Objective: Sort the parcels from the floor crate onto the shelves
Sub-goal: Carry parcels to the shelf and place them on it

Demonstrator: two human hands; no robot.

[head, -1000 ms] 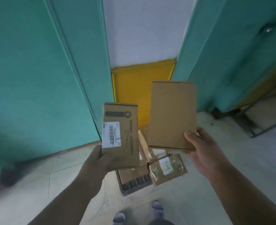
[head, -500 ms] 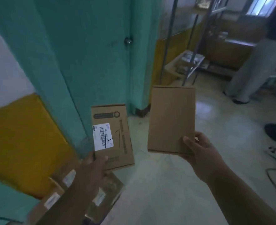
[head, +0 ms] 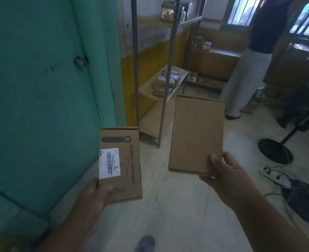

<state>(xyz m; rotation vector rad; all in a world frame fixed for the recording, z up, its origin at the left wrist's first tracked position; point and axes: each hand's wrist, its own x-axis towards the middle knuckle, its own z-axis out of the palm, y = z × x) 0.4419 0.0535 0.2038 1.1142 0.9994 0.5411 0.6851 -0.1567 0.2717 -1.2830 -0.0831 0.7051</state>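
Turned away from the crate, the person now faces the shelves [head: 168,82] ahead of both hands, left hand [head: 93,199] gripping the labelled parcel [head: 121,162], right hand [head: 230,175] gripping the plain parcel [head: 195,135], neither shelved yet.

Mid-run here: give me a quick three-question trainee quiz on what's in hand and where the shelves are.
1. True or false: the left hand holds the parcel with the barcode label.
2. Multiple choice: the plain cardboard parcel in the right hand is (a) lying on the floor, (b) held up by its lower corner, (c) set on a shelf.
3. Fill in: the metal shelving rack stands to the ___ of the teal door.

Key: 1 true; 2 b; 3 right.
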